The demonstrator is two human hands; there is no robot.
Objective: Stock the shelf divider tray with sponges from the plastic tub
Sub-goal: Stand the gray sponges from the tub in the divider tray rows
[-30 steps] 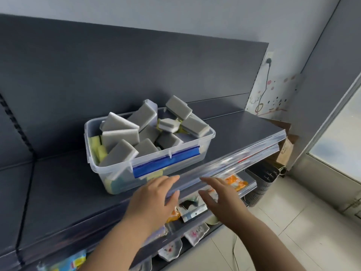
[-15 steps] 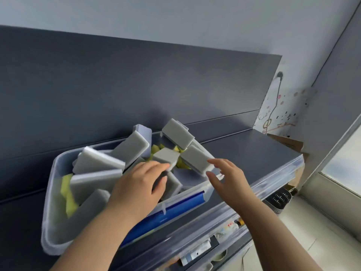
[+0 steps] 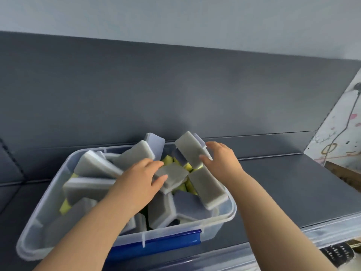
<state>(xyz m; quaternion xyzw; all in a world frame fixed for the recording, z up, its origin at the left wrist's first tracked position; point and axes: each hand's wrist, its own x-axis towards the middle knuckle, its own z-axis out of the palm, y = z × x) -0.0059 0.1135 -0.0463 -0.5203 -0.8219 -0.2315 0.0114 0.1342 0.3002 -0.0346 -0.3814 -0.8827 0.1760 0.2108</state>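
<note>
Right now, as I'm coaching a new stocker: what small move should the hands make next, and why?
Probably firm the right grip, then lift both sponges out of the plastic tub. The left hand pinches a flat grey sponge; the right hand brackets a tilted grey sponge with thumb and fingers. The divider tray is out of view.

Item: person, visible parts only.
- Left hand (image 3: 136, 182) and right hand (image 3: 222, 163): bare, five fingers each, smooth outlines softened by slight blur; nail detail too blurred to tell.
- Left forearm (image 3: 88, 227) and right forearm (image 3: 273, 222): uncovered from the wrist to the lower frame edge, slender and smooth-surfaced.
</note>
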